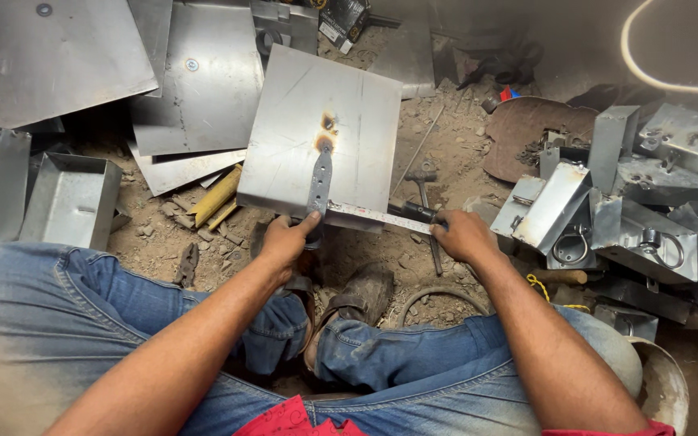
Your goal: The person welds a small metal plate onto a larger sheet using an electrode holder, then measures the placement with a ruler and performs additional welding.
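Note:
A square sheet-metal panel [341,129] lies tilted on the dirt floor before me, with a narrow metal strap [320,182] welded down its middle below a burn mark. A tape measure blade [377,215] stretches along the panel's near edge. My left hand [288,238] pins the blade's end at the foot of the strap. My right hand [464,236] holds the other end of the tape, near a hammer [422,194] lying on the ground.
More metal sheets [203,81] are stacked at the back left, with a sheet-metal tray [70,202] on the left. Several folded metal boxes with ring handles [607,226] pile up on the right. Yellow bars [218,198] and pliers [187,262] lie on the floor.

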